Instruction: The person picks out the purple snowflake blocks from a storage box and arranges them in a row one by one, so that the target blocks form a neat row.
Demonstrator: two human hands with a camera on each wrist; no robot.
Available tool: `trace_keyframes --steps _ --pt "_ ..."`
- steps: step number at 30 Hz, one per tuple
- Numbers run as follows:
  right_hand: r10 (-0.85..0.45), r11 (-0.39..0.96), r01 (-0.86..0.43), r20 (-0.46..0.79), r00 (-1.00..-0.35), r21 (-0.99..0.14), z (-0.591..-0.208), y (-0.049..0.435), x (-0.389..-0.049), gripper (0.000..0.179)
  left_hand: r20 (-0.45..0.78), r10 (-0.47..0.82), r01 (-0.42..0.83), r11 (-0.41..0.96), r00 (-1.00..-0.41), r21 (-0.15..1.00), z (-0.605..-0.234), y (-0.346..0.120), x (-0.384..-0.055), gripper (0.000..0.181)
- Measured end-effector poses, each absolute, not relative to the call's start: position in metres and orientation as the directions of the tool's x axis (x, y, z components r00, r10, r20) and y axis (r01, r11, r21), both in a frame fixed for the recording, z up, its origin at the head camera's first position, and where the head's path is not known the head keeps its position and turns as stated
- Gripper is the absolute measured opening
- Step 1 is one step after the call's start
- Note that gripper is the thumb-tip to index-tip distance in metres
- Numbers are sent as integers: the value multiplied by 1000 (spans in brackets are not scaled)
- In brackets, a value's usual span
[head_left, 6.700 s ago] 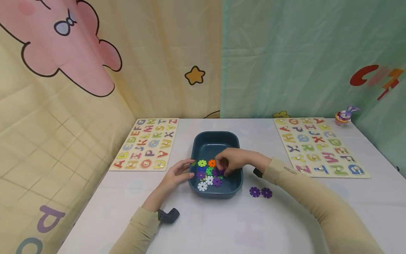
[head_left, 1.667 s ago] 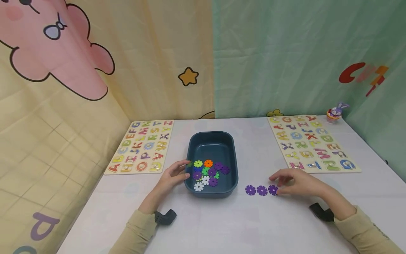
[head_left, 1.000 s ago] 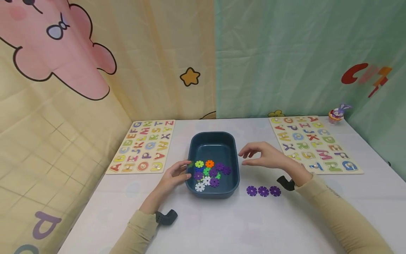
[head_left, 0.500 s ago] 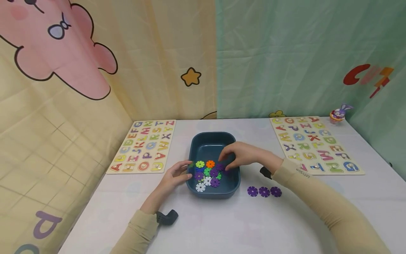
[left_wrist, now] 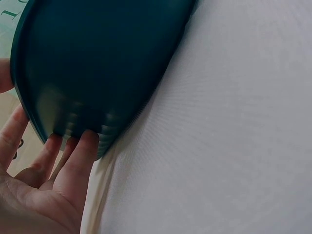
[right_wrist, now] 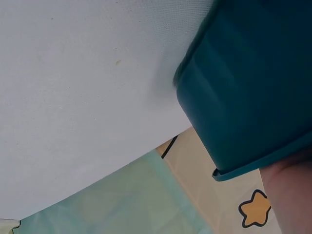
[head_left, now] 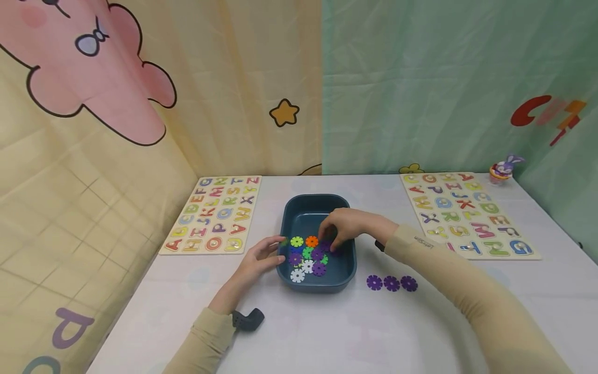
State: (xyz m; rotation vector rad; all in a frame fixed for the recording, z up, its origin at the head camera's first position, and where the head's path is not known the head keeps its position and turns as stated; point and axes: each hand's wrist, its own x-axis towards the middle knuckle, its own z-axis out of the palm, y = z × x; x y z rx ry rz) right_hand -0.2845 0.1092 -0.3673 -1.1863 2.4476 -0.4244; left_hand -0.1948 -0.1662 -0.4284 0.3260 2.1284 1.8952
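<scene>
A dark blue-green plastic bin [head_left: 302, 218] stands mid-table with several flower-shaped snowflake discs in purple, white, green, yellow and orange. My left hand [head_left: 259, 258] rests against its left side; the left wrist view shows the fingers [left_wrist: 80, 163] touching the outer wall. My right hand [head_left: 348, 227] reaches over the right rim, thumb and fingers curled about a purple snowflake disc [head_left: 326, 245], partly hidden by the hand. In the right wrist view the fingertips are hidden behind the bin's wall [right_wrist: 243, 97]. Right of the bin, three purple discs [head_left: 391, 283] lie in a row on the table.
Wooden alphabet boards lie at the back left [head_left: 212, 214] and back right [head_left: 467, 215]. A rabbit figurine [head_left: 504, 170] stands at the far right corner. Printed curtains [head_left: 210, 104] hang behind and beside the white table [head_left: 303, 332].
A third purple disc has joined the row right of the bin. My right hand has moved from that row leftward into the bin, its fingers closing on a purple disc. The left hand stays put.
</scene>
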Motion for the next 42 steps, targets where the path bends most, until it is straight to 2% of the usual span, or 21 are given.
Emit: trace_keyframes --steps 22,42 --pt "-762 646 -685 -242 -600 -335 -376 99 -292 32 -34 348 9 123 -937 992 -429 -166 -195 54" --pt "-774 628 -687 -199 -602 -365 -379 100 -290 22 -47 347 -1 131 -937 991 -428 -167 -194 51"
